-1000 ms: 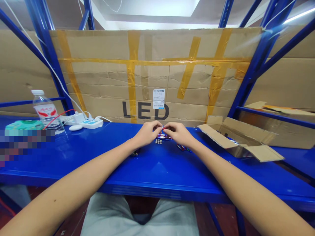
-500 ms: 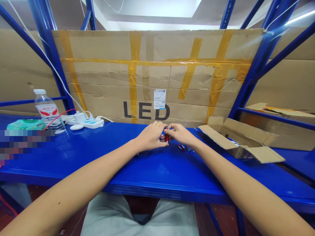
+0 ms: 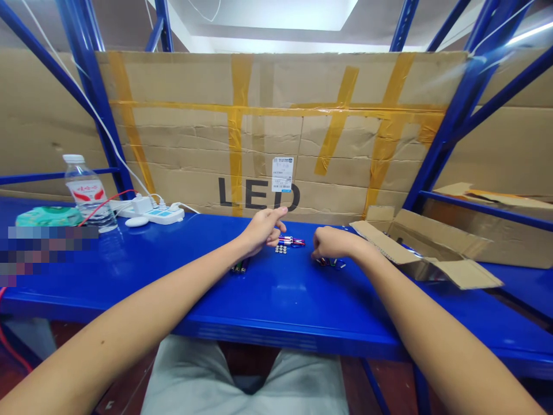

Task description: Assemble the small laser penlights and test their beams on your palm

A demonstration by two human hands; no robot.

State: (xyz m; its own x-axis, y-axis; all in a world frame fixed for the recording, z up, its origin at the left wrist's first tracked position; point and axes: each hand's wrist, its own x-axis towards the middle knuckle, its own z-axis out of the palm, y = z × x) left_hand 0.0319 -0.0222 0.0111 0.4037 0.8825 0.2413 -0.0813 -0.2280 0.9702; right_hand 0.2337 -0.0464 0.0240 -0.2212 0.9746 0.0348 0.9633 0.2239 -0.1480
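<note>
My left hand [image 3: 262, 230] hovers over the blue table with its index finger stretched out and its other fingers curled in; what they hold, if anything, is hidden. Just beyond those fingers are shiny red, blue and silver small metal tubes [image 3: 290, 241], like mini flashlights. Silver button cells [image 3: 280, 249] lie in a small group in front of them. My right hand [image 3: 330, 243] points down, fingertips closed together at the left end of a small pile of coloured carabiners [image 3: 332, 263]. Dark, slim tubes [image 3: 239, 267] lie below my left wrist, partly covered by the forearm.
An open cardboard box [image 3: 425, 245] with parts inside stands at the right. At the left are a water bottle [image 3: 88, 196], a green packet [image 3: 48, 216] and a white power strip [image 3: 162, 214] with cables. A large carton [image 3: 181, 138] closes off the table's back.
My hands were together around a small red tube; now they are apart. The right has moved right and down to the carabiners, while the left has shifted left, uncovering the button cells and tubes.
</note>
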